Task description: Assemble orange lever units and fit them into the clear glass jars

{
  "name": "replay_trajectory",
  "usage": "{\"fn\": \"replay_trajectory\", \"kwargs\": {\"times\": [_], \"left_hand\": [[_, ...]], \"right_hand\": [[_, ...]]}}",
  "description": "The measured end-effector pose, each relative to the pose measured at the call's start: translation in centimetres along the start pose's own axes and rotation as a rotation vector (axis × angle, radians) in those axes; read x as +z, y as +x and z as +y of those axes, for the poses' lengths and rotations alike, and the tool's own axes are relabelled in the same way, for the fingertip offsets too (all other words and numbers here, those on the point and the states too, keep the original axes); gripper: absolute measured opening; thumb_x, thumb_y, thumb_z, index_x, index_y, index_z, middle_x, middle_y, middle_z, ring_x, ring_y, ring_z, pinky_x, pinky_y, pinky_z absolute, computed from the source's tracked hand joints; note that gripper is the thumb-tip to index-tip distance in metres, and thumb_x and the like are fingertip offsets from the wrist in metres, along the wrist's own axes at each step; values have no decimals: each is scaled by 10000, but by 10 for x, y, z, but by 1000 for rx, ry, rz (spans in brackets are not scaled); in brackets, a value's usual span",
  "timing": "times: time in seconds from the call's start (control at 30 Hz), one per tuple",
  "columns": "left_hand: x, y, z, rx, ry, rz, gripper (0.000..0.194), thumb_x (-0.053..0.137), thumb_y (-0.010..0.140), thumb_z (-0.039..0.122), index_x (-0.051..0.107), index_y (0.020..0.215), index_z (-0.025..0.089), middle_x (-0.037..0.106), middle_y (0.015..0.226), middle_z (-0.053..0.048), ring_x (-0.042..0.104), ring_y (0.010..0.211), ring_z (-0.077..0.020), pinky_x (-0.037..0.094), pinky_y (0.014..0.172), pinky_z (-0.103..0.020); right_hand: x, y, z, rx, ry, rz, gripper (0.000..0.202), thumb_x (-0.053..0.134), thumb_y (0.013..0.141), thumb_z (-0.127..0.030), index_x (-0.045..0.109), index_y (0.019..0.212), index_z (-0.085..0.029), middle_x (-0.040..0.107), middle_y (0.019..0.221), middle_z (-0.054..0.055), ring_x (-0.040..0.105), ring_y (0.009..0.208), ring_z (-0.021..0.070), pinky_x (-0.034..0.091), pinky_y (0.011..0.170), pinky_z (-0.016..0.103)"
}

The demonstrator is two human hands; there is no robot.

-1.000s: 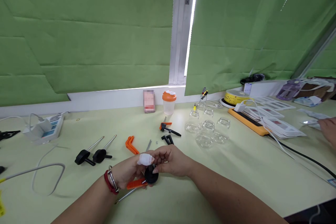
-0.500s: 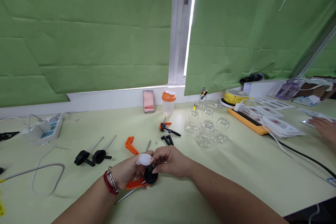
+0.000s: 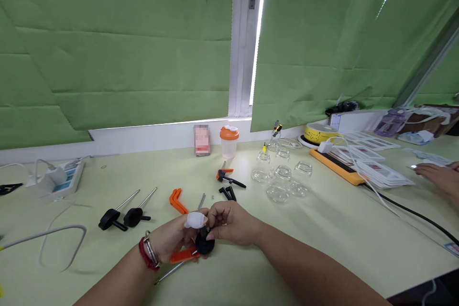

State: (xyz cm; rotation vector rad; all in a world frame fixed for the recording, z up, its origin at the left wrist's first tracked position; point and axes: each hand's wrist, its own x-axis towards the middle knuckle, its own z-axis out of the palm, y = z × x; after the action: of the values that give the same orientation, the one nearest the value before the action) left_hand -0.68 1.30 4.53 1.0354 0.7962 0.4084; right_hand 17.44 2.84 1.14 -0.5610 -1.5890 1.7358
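My left hand [image 3: 172, 238], a white wrap on one finger, is closed around a black round knob-like part [image 3: 205, 245]. An orange handle [image 3: 182, 255] pokes out beside that part, under my palm, and a thin metal rod [image 3: 171, 271] slants down to the left. My right hand [image 3: 234, 222] pinches at the upper side of the black part; whatever lies between its fingertips is hidden. Just beyond my hands lie an orange bent handle [image 3: 178, 202], black bent pieces [image 3: 228, 193] and a black and orange assembly [image 3: 224, 175].
Two black round parts with rods [image 3: 109, 219] lie to the left near a power strip [image 3: 73, 179]. An orange-lidded cup [image 3: 229, 142] and several glass jars [image 3: 278, 186] stand behind. At right are an orange power strip [image 3: 337, 167], stacked cards [image 3: 383, 174] and another person's hand [image 3: 437, 174].
My hands keep the same grip on the black part, with only slight finger movement. The view has shifted a little. The other person's hand has moved left.
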Motion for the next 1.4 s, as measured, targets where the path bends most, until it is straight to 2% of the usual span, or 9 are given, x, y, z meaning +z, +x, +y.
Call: {"fn": "replay_trajectory", "kwargs": {"times": [0.1, 0.23, 0.37, 0.47, 0.73, 1.07, 1.2, 1.3, 1.4], "left_hand": [[-1, 0, -1, -10, 1, 6, 522, 569, 692, 443, 492, 1132, 173, 634, 709, -43, 623, 619, -226, 409, 510, -288], [-2, 1, -2, 18, 12, 2, 454, 555, 709, 438, 510, 1079, 180, 638, 706, -42, 629, 636, -232, 423, 533, -301], [-4, 1, -4, 18, 13, 1, 432, 545, 711, 462, 527, 1025, 166, 643, 699, -54, 627, 636, -236, 433, 541, -309], [-3, 1, -3, 32, 23, -16, 418, 552, 703, 449, 526, 1009, 165, 648, 696, -54, 623, 631, -234, 436, 536, -306], [-3, 1, -3, 32, 7, -25, 355, 545, 706, 463, 545, 897, 163, 672, 711, -74, 625, 630, -235, 435, 534, -306], [-4, 2, -3, 41, 26, -21, 347, 557, 695, 486, 566, 801, 155, 680, 709, -97, 628, 626, -239, 430, 513, -297], [-6, 2, -5, 42, 15, -17, 370, 542, 711, 424, 581, 958, 151, 676, 718, -85, 632, 641, -243, 440, 526, -311], [-6, 2, -5, 39, 8, -16, 416, 531, 723, 380, 540, 1080, 168, 666, 714, -68, 632, 631, -242, 436, 519, -310], [-6, 3, -5, 37, 0, -26, 427, 526, 726, 377, 524, 1099, 169, 655, 715, -65, 631, 620, -240, 429, 507, -303]], "right_hand": [[0, 0, 0, -12, -52, -5, 326, 807, 583, -297, 607, 790, -145, 608, 767, -2, 569, 708, 113, 453, 689, 271], [1, 0, -1, 0, -4, 4, 350, 823, 552, -305, 562, 724, -146, 608, 786, 0, 572, 718, 117, 456, 696, 278], [2, 0, -1, -6, -18, -12, 323, 802, 592, -289, 587, 786, -145, 598, 783, -5, 561, 720, 108, 449, 703, 272], [2, 0, -1, -6, -9, -5, 316, 806, 581, -274, 552, 716, -142, 597, 797, 3, 556, 726, 112, 450, 683, 265], [3, 0, 0, -11, 41, -19, 322, 802, 591, -260, 524, 702, -143, 591, 817, 3, 554, 728, 105, 441, 682, 255], [3, 0, 0, -17, 39, -19, 299, 793, 606, -219, 567, 789, -152, 594, 786, -11, 569, 727, 111, 452, 691, 262], [3, -1, -1, -36, -28, -72, 283, 746, 664, -212, 626, 913, -151, 601, 790, -7, 564, 728, 103, 447, 708, 257], [2, -1, -1, -43, -80, -33, 223, 752, 650, -227, 623, 808, -138, 597, 788, -1, 556, 722, 109, 446, 691, 258], [2, -1, 1, 2, -59, 2, 260, 780, 610, -238, 577, 736, -135, 598, 768, 0, 547, 690, 108, 446, 671, 266]]}}
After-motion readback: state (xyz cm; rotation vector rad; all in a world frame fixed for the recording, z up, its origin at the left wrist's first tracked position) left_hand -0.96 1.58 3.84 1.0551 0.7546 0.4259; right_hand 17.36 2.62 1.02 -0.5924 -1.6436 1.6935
